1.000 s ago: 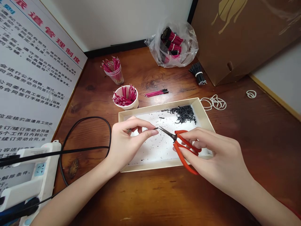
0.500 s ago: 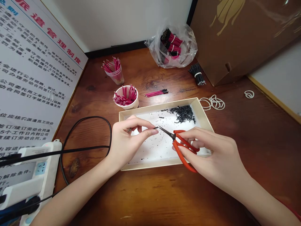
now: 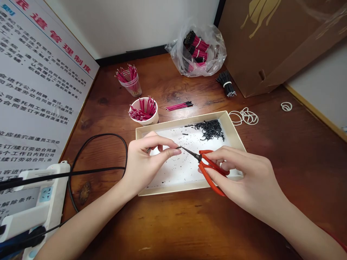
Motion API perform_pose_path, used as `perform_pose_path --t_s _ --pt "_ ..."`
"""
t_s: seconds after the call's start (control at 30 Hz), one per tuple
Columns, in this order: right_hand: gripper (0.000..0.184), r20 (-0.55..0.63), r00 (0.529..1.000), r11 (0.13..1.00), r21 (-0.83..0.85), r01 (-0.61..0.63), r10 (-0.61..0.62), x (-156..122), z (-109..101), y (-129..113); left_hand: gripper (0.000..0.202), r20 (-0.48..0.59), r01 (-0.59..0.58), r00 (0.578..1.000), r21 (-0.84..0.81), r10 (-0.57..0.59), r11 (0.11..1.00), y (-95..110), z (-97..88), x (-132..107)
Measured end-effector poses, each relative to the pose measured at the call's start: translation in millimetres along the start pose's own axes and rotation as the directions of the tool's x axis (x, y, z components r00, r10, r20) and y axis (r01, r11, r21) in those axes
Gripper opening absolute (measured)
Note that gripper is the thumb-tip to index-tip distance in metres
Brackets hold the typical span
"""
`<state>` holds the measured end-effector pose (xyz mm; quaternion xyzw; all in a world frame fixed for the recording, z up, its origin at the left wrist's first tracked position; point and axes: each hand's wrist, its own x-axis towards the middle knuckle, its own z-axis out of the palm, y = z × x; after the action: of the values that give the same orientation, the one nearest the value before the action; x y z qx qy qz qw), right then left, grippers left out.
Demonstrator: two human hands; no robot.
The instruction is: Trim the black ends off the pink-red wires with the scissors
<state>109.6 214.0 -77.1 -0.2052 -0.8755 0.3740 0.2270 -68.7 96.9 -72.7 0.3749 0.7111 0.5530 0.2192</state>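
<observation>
Black wire (image 3: 178,147) — pinched in left hand (image 3: 148,162)

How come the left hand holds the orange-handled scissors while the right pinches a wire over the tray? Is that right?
No, swapped: the head view shows the right hand holding the orange-handled scissors and the left hand pinching a wire over the tray.

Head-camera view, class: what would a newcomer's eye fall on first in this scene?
The eye goes first to the orange-handled scissors in the right hand, at centre, their blades pointing at the pinched fingers of the left hand. Just beyond, a heap of black wire pieces lies in a cream tray. Magenta wires bristle from a white cup behind the tray's left corner.
</observation>
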Motion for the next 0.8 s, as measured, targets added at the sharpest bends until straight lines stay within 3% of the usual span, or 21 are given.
perform_pose_path --t_s 0.8 --pt "0.006 -0.03 0.999 0.999 -0.035 -0.016 0.015 0.4 2.6 -3.8 0.01 -0.002 0.029 1.0 0.026 -0.029 0.999 1.0 0.9 1.6"
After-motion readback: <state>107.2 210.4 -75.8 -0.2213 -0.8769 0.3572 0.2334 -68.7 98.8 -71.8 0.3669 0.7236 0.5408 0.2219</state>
